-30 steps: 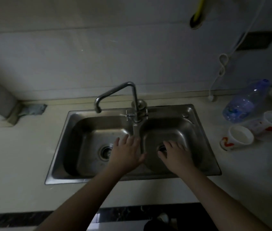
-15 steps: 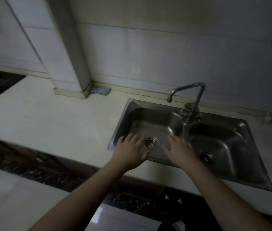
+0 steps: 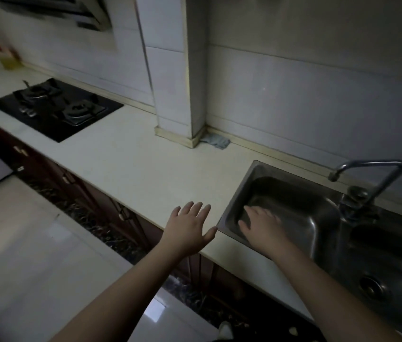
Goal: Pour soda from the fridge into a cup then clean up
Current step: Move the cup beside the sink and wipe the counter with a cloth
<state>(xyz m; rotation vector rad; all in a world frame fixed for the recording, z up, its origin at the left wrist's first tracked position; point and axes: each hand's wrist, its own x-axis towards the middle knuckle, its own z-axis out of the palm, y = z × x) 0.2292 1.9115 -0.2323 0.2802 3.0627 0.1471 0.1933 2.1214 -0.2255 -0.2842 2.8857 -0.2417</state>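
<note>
Running from lower right to far left, the long pale cream stone bench (image 3: pixel 126 159) fills most of the dim kitchen, backed by a white tiled wall (image 3: pixel 306 95) with a square tiled pillar (image 3: pixel 175 70) jutting onto the bench top. Below the bench front lie a row of dark wooden cupboard doors (image 3: pixel 76 186) and a glossy pale tiled floor (image 3: pixel 34 255). The double-bowl stainless steel sink (image 3: pixel 318 218) is sunk into the bench at the right, with a bent chrome tap (image 3: pixel 372 178) rising from its back edge and pointing left over the left bowl. A black glass two-burner gas hob (image 3: pixel 57 107) sits in the bench at far left, under a blurred metal hood (image 3: pixel 71 11). A crumpled grey cloth (image 3: pixel 216 141) lies at the pillar's foot, and a blurred yellowish bottle (image 3: pixel 7 55) stands by the far wall.

No soda, cup or fridge shows anywhere in this view.

The left hand (image 3: pixel 187 230) hovers palm-down over the bench edge just left of the sink, fingers straight and spread apart, holding nothing. The right hand (image 3: pixel 261 228) reaches over the sink's near-left corner, palm down, fingers loosely extended and close together, empty; whether they touch the steel I cannot tell. Both bare forearms stretch forward from the lower edge.
</note>
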